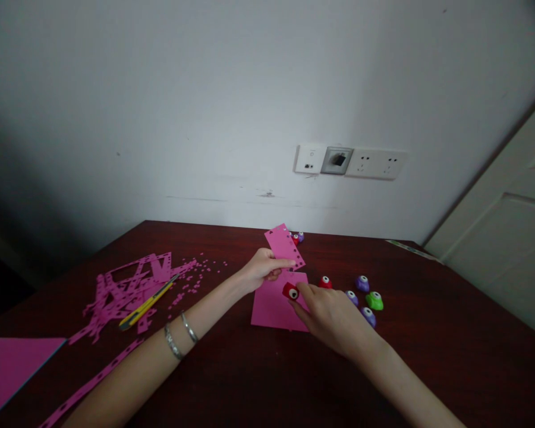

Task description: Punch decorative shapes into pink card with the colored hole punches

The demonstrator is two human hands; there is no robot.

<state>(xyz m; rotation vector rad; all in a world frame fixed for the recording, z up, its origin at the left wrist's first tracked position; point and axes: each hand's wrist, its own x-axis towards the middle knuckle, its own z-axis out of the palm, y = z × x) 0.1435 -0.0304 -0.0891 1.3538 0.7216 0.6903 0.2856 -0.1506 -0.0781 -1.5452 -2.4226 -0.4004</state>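
My left hand (264, 268) pinches a pink paper strip (282, 242) with small holes punched along its edges, raised and tilted above the table. Between the thumb and fingers of my right hand (323, 306) is a red craft punch (290, 290) with a round white and black eye-like spot. Beneath both hands lies a larger pink paper sheet (274, 306), partly covered by them. Just beyond my right hand stands another red punch (325, 282). To its right are several purple punches (362, 283) and a green one (374, 300).
A heap of punched pink paper strips (129, 285) lies at left with a yellow utility knife (147, 304) on it. Tiny paper cutouts (191, 285) are scattered beside it. A pink stack of sheets (18, 371) sits at front left. Wall sockets (377, 164) are behind the table.
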